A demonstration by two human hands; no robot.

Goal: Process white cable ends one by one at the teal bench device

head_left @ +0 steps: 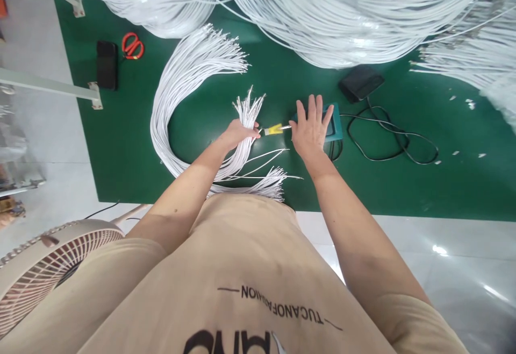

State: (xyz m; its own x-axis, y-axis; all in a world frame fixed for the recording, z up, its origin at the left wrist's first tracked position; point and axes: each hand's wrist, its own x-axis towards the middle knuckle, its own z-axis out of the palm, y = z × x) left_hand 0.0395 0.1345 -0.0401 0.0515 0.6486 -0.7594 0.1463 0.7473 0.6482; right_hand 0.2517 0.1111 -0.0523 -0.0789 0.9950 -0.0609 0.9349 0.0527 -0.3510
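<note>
- Here's the left hand (pixel 238 132), fingers and thumb closed round a bunch of white wires (pixel 242 152), the frayed-looking tips fanning out above the grip!
- Over on the other side, the right hand (pixel 310 126) lies palm down, fingers spread, gripping nothing visible, over a teal device (pixel 337 124); how firmly it presses, I can't tell.
- Right between the two hands sits a small yellow piece (pixel 274 129), a thin metal rod running from it towards the right hand, its other end near the left fingertips.
- A thick curved bundle of white wires (pixel 161 101) sweeps round to the left of the held bunch, with more wire ends (pixel 274 184) close to the shirt (pixel 242 235).
- Beyond the device, a black box (pixel 360 83) and looping black cable (pixel 387 124) on the green table (pixel 403 192).
- And far left, red-handled scissors (pixel 133 47) just beside a black flat object (pixel 107 65); huge white coils (pixel 342 15) fill the far side!
</note>
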